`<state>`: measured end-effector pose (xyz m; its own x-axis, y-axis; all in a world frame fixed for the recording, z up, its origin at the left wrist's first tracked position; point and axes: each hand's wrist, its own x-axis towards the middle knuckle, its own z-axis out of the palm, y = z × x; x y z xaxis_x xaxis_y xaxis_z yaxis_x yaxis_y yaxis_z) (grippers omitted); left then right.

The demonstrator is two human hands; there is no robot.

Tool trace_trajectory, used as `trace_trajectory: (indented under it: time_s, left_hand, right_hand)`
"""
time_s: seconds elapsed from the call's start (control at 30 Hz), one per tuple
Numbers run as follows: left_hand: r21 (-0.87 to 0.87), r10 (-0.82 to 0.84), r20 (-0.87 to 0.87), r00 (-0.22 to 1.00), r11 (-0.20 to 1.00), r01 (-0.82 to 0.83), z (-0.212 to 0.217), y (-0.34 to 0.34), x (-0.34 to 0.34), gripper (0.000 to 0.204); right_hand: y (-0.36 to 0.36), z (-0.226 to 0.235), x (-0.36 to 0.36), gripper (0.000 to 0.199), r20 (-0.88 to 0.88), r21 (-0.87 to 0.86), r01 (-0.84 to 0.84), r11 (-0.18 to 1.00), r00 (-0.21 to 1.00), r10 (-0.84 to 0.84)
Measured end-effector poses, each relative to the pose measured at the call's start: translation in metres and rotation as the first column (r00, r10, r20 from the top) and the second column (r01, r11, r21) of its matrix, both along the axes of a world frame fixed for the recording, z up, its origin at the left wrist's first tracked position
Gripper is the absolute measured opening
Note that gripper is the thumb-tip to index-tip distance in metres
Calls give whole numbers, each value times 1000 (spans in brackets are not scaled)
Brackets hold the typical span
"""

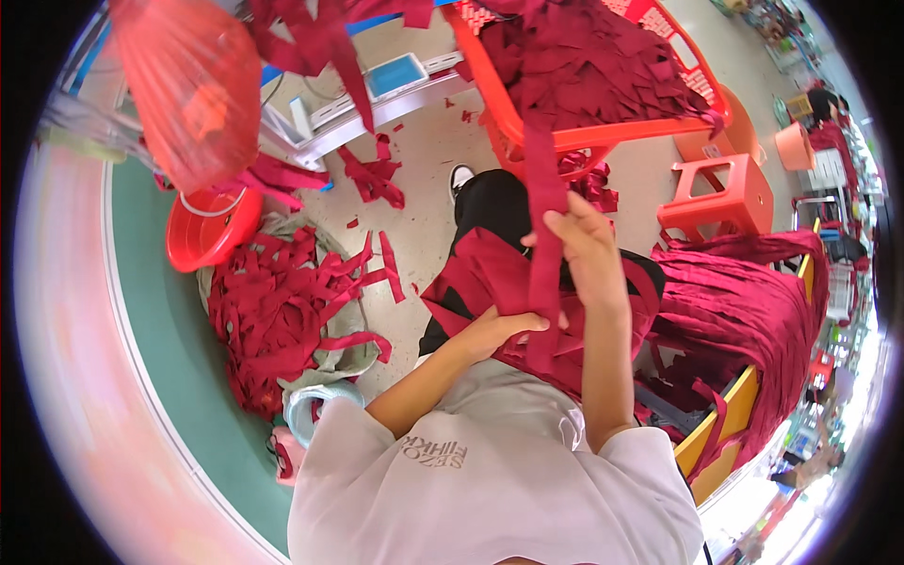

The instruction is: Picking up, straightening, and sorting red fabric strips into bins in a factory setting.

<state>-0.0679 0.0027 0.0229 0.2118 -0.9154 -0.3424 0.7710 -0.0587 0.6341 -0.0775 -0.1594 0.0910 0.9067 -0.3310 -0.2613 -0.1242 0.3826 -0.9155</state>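
Note:
A long dark-red fabric strip [543, 179] hangs from the heap of fabric pieces [593, 71] in the red plastic basket [589, 138] down to my lap. My right hand [586, 243] pinches its edge between thumb and fingers, at about knee height. Lower down, my left hand [508, 331] is closed on the same strip, with the thumb lying on top of the cloth. More dark-red fabric [476, 268] lies loosely over my thighs, beneath both hands. Some of my left fingers are hidden under it.
To the left, scraps fill an open sack [273, 330] beside a red basin [215, 231]. A red bag [193, 94] hangs at upper left. On the right stand a red stool [720, 198] and a yellow-edged crate [725, 428] draped with red cloth. Scraps dot the floor.

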Motion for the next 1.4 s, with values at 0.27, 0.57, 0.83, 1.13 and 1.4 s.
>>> trace_trajectory:
  time_s: [0.27,0.57,0.83,1.13,1.4]
  left_hand:
    - [-421,256,-11,967,876,-236,-42,4,-12,54]
    - [3,364,-229,903,928,-373,-7,-8,-7,35]
    - [-73,417,-301,858,887,-457,-6,-18,-9,30]
    - [-231,469,-588,659,683,-693,2,-11,45,30]
    - [-279,325,-634,702,751,-599,-36,7,63,28]
  right_hand:
    - [10,29,-28,30,-141,3,-359,933,924,356]
    - [4,5,-68,54,-191,-69,-425,902,893,407]
    - [0,-17,-91,50,-130,-78,-414,907,906,402]
    - [-35,-23,-135,20,-493,-245,-617,748,744,452]
    - [-128,-126,-186,43,-183,-983,-158,98,729,-660]
